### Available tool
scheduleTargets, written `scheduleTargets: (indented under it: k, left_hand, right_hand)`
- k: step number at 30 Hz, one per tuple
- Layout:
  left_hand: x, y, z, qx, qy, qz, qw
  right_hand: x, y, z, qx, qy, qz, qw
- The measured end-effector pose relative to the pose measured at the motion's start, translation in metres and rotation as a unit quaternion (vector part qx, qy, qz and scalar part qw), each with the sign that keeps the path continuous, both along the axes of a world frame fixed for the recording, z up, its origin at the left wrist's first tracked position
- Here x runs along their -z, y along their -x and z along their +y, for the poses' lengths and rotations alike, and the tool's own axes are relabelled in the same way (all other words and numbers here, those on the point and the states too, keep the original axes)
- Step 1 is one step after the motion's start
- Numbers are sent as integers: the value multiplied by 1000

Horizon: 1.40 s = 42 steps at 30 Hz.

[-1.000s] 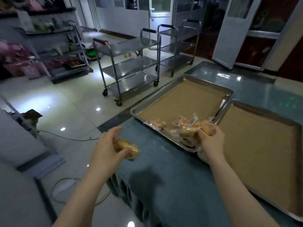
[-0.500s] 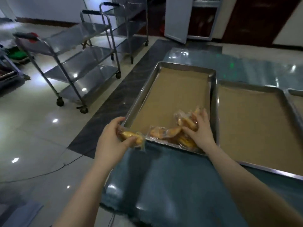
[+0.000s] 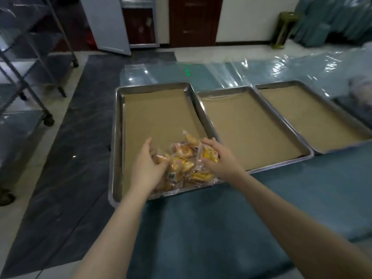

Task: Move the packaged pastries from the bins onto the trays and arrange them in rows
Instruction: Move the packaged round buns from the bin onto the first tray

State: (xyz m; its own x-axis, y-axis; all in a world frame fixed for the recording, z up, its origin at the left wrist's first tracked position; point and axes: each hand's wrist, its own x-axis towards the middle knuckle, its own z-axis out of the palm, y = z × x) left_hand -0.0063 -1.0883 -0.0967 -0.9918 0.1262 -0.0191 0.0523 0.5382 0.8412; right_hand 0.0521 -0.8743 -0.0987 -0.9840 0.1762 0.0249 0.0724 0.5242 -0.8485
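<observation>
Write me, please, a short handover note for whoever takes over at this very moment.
Left hand: dug into the left side of the packaged pastries, fingers hidden, grip unclear.
Right hand: fingers curled over one packet on the heap's right side.
Pastries: one loose heap in the left tray's near right corner.
Middle tray and right tray: only brown liner.
Done: heap delivered. Left: rows, then the other trays.

We see clear-wrapped golden-yellow pastries (image 3: 182,164), silver trays (image 3: 115,137) lined with tan paper (image 3: 157,113), a teal tablecloth (image 3: 201,228), and dark marbled floor (image 3: 66,158) at left.
</observation>
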Motion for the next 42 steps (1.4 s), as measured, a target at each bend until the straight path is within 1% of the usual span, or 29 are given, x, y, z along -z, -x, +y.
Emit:
scheduleTargets:
  k: [2, 4, 7, 11, 15, 18, 20, 22, 27, 31, 34, 36, 38, 40, 42]
  left_hand:
    - [0, 3, 9, 24, 5, -9, 1000]
    - [-2, -1, 20, 46, 13, 3, 999]
    - [-9, -17, 44, 75, 15, 21, 997]
    - [-22, -43, 80, 133, 36, 91, 986]
    - [-38, -70, 129, 212, 59, 165, 961]
    - [-49, -97, 175, 260, 82, 216, 938]
    - [-51, -118, 210, 287, 83, 229, 927]
    - [-50, -139, 250, 305, 81, 221, 923]
    - [-41, -187, 348, 311, 52, 193, 929]
    - [-51, -204, 416, 338, 57, 221, 913]
    - [-67, -200, 471, 329, 57, 246, 910]
    - [-79, -193, 513, 324, 44, 251, 911]
    - [-87, -186, 557, 332, 31, 260, 906]
    - [-92, -178, 600, 343, 12, 266, 901]
    - [-98, -174, 641, 342, -9, 269, 901]
  right_hand:
    - [-5, -7, 2, -3, 21, -10, 1000]
    - [-11, -17, 8, -3, 1, -13, 1000]
    - [-18, -32, 23, 25, -41, -5, 999]
    - [-29, -59, 55, 50, -60, 3, 997]
    - [-41, -102, 102, 84, -78, 20, 993]
    - [-49, -139, 147, 103, -67, 20, 992]
    - [-53, -165, 184, 108, -73, 28, 991]
    - [-55, -191, 226, 115, -86, 33, 989]
    - [-59, -248, 331, 127, -120, 29, 984]
    - [-64, -269, 403, 149, -113, 19, 982]
    - [-68, -267, 449, 139, -121, 25, 983]
    - [-79, -260, 482, 130, -149, 41, 979]
    - [-89, -252, 520, 134, -210, 47, 967]
    - [-98, -248, 557, 131, -284, 36, 949]
    - [-104, -246, 593, 123, -318, 19, 940]
